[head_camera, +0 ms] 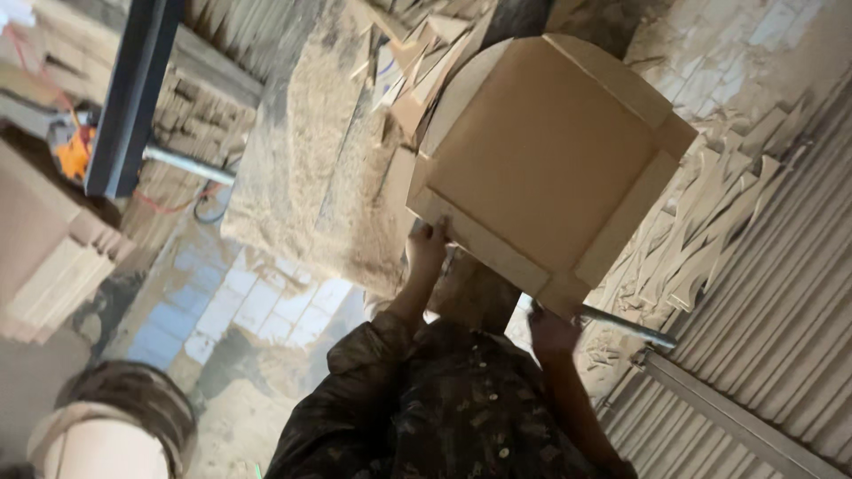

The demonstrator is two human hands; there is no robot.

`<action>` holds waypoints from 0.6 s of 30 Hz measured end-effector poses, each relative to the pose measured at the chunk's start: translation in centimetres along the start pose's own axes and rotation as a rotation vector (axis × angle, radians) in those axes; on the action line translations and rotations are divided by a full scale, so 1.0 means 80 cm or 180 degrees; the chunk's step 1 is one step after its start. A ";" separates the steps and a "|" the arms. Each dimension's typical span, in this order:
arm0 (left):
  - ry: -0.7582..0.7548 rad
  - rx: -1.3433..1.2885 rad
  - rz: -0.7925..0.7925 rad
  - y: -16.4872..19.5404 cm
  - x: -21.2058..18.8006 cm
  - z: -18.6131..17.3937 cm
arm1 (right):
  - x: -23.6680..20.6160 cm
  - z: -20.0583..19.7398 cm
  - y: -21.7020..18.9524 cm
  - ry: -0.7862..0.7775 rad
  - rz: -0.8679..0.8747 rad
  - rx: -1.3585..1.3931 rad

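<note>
I hold up a tan fibreboard panel (541, 142) with an arched far end and raised strips along its edges. My left hand (429, 248) grips its near left corner, fingers curled over the edge. At the near right corner, my right hand (552, 333) holds it from underneath. My dark patterned shirt fills the bottom middle of the view.
A sawdust heap (302, 168) lies behind the panel. Cut wooden pieces (710, 239) are piled at right beside corrugated metal sheeting (781, 355). A metal rod (621, 326) runs under my right hand. At left are a dark steel post (133, 89) and stacked boards (44, 257).
</note>
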State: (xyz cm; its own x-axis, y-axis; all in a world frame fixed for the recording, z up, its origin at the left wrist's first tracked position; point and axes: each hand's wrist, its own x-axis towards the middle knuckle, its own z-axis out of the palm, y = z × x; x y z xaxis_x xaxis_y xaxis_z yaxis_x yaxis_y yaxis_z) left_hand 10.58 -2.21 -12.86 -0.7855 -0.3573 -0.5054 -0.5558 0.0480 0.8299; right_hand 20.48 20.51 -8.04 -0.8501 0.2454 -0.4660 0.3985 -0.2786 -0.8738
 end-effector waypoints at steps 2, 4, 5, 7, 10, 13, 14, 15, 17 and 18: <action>0.0035 -0.0169 -0.0227 -0.034 -0.018 -0.011 | -0.016 -0.052 0.005 -0.0103 -0.0984 -0.1992; 0.0019 -0.0237 -0.0307 -0.060 -0.028 -0.016 | -0.017 -0.095 0.002 -0.0177 -0.1996 -0.3974; 0.0000 -0.0231 -0.0264 -0.070 -0.031 -0.017 | -0.013 -0.110 0.000 -0.0205 -0.2517 -0.4966; -0.0006 -0.0244 -0.0182 -0.084 -0.032 -0.017 | 0.006 -0.123 -0.002 -0.0399 -0.1457 -0.4614; 0.0031 -0.0323 -0.0124 -0.090 -0.033 -0.017 | 0.029 -0.114 0.001 -0.0288 -0.0095 -0.1537; -0.0025 -0.0542 -0.0185 -0.089 -0.036 -0.019 | 0.030 -0.095 -0.002 -0.0186 0.0271 -0.0281; -0.0035 -0.0670 -0.0123 -0.088 -0.038 -0.021 | 0.026 -0.090 -0.004 -0.0197 0.0266 -0.0391; -0.0039 -0.0792 -0.0066 -0.087 -0.040 -0.024 | 0.021 -0.088 -0.004 -0.0188 0.0289 -0.0425; -0.0072 -0.0529 -0.0238 -0.083 -0.042 -0.031 | 0.011 -0.082 -0.005 -0.0196 0.0302 -0.0460; -0.0093 -0.0390 -0.0322 -0.081 -0.041 -0.035 | 0.007 -0.079 -0.005 -0.0197 0.0312 -0.0427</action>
State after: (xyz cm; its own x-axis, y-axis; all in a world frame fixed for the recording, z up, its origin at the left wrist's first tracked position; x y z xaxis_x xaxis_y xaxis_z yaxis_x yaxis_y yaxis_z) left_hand 17.54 -3.93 -15.95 -0.7357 -0.3272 -0.5930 -0.5965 -0.1017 0.7961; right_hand 22.04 26.62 -8.78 -0.8229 0.1643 -0.5440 0.5194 -0.1710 -0.8373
